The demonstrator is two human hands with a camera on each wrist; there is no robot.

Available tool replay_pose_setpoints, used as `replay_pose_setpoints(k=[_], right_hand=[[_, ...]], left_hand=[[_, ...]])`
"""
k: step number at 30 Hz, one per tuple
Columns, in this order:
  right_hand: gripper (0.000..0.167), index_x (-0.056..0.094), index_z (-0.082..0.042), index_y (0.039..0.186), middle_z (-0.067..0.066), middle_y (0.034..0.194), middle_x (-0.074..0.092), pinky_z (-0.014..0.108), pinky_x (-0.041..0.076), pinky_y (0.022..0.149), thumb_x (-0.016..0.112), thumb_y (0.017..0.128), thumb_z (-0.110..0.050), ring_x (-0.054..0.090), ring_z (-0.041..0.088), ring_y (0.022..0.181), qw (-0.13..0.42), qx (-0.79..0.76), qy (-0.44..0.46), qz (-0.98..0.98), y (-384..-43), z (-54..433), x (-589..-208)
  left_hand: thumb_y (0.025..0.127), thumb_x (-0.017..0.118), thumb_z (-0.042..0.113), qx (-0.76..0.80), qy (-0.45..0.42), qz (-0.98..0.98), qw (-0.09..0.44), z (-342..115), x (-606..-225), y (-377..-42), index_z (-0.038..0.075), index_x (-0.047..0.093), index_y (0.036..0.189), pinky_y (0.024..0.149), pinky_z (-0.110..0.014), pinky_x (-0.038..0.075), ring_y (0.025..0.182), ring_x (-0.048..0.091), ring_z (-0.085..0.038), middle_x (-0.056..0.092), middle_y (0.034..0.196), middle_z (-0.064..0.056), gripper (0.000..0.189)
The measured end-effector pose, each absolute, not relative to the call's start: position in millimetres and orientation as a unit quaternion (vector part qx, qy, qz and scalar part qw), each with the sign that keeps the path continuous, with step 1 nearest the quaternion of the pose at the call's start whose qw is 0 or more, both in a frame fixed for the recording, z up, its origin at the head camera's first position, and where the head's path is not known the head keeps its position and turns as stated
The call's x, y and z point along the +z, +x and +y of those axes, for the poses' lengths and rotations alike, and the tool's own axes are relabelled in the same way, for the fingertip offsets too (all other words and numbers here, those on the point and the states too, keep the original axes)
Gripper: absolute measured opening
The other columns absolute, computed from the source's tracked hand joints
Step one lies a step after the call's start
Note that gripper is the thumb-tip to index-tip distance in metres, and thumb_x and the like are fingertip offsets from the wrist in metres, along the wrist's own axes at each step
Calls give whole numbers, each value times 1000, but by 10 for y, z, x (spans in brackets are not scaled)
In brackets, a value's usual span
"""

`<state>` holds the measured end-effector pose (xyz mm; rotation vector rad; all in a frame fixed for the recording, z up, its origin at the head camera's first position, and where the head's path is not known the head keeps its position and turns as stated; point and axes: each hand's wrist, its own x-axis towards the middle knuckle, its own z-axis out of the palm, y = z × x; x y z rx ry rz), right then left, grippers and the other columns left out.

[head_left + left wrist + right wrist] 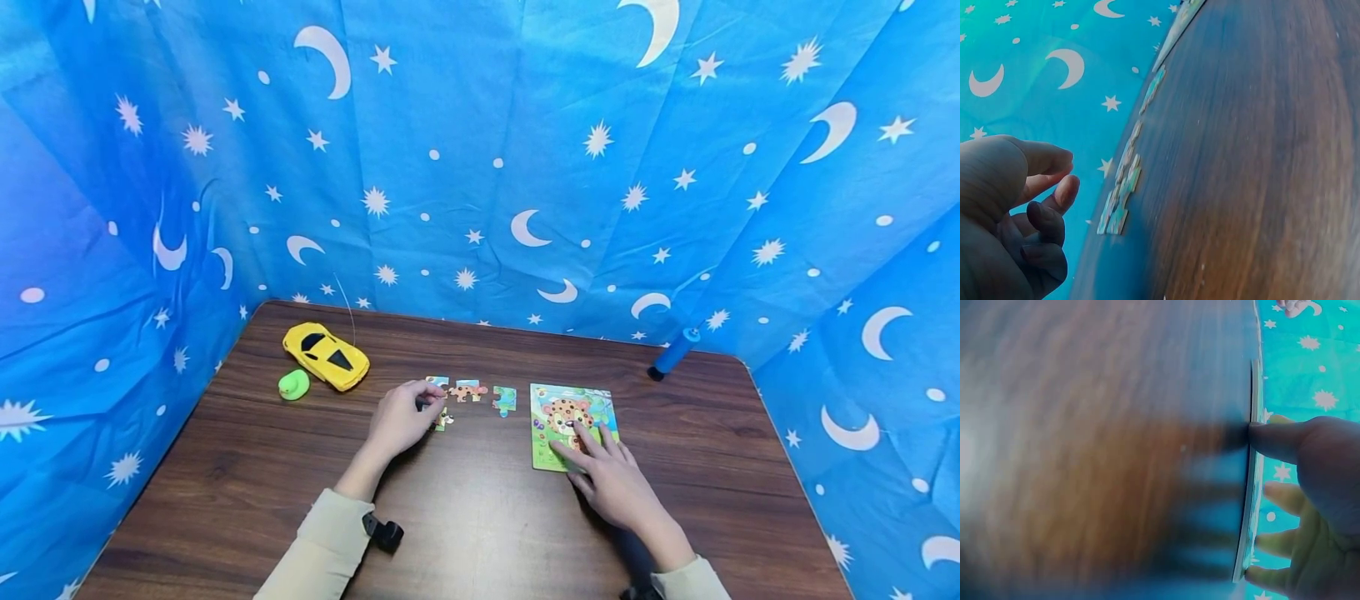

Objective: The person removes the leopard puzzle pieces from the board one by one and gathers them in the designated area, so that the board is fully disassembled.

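Note:
My left hand hovers over the left end of a group of jigsaw pieces, its fingers loosely bent. Nothing shows between these fingers in the left wrist view. Close by lie a spotted piece, a green-and-blue piece and a piece partly covered by the hand. My right hand rests with spread fingers on the lower right of a leopard puzzle board. From the right wrist view, the thumb touches the board's near edge.
A yellow toy car and a green toy duck sit at the table's left. Toward the back right lies a blue cylindrical object with a black end. Blue moon-and-star cloth hangs around the wooden table.

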<state>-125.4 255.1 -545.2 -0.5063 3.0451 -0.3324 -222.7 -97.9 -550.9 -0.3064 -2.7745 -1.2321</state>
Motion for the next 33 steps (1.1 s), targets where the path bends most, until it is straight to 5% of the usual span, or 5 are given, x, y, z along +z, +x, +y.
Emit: replay_pose_setpoints(k=[18, 33], right_hand=[[55, 55, -32, 152, 23, 161, 38, 76, 36, 101, 71, 99, -36, 33, 61, 141, 58, -115, -142, 981, -1202, 2844, -5400], [53, 54, -27, 153, 26, 162, 33, 73, 32, 106, 66, 103, -34, 27, 61, 144, 86, -128, -145, 977, -1205, 2843, -5394]], left_hand=[[97, 74, 20, -428, -167, -888, 29, -500, -5379, -2208, 16, 79, 100, 72, -34, 49, 82, 64, -10, 69, 89, 13, 7], [95, 71, 24, -418, -222, -879, -55, 299, -5458, -2210, 19, 79, 109, 67, -25, 45, 67, 53, -2, 62, 83, 18, 16]])
